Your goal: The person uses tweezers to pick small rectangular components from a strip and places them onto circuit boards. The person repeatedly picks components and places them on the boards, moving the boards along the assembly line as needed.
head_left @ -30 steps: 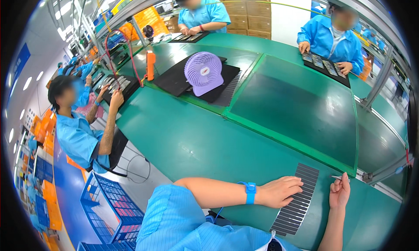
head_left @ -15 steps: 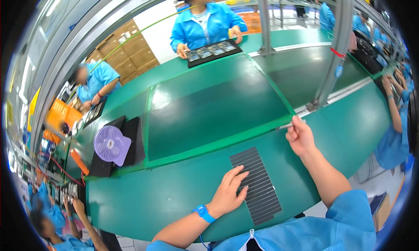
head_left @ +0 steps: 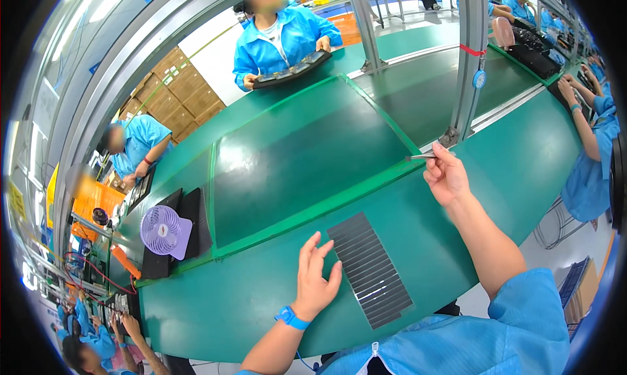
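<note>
A sheet of dark, narrow strips (head_left: 369, 270) lies on the green bench in front of me. Just left of it is my left hand (head_left: 316, 280), fingers spread and empty, with a blue wristband (head_left: 291, 317). The fingertips are close to the sheet's left edge; whether they touch it I cannot tell. To the upper right, my right hand (head_left: 447, 178) is raised over the bench near the corner of the green border. Thumb and fingers pinch a thin metal tool that looks like tweezers (head_left: 418, 157), its tip pointing left.
A green-bordered belt panel (head_left: 307, 159) spans the middle. On the left, a purple fan (head_left: 165, 231) stands by black trays (head_left: 198, 221). A metal post (head_left: 467, 62) rises at right. Across the bench, a co-worker (head_left: 281, 39) holds a black tray (head_left: 292, 72).
My left hand has drawn back leftward off the strip sheet, fingers more upright. My right hand still holds the tweezers. The co-worker opposite has tilted the black tray up. The view has shifted slightly.
</note>
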`<state>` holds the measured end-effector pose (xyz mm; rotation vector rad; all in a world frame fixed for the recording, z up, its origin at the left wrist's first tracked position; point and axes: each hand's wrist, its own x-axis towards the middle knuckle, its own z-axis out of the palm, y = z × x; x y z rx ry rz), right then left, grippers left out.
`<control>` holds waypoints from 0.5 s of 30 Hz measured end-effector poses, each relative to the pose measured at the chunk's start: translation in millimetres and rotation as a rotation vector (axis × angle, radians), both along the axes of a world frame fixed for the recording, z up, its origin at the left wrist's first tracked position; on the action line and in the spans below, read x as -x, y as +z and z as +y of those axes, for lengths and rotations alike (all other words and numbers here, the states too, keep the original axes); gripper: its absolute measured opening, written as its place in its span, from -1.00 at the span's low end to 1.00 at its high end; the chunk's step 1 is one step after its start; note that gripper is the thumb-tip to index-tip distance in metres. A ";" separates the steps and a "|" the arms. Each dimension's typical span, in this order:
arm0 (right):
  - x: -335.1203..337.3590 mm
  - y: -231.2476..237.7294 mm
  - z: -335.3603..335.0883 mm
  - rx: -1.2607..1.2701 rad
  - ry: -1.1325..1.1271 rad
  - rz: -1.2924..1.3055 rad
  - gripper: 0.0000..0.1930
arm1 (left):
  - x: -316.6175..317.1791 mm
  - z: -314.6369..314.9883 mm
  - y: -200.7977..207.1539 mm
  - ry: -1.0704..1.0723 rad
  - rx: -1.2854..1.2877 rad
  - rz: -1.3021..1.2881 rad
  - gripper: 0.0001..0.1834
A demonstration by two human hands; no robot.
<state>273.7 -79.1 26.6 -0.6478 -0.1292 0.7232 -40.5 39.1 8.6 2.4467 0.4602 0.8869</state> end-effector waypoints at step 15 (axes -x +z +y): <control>-18.0 -0.5 -7.0 -0.021 -0.102 -0.051 -0.82 | -22.4 107.6 21.7 0.220 -0.625 0.270 -0.59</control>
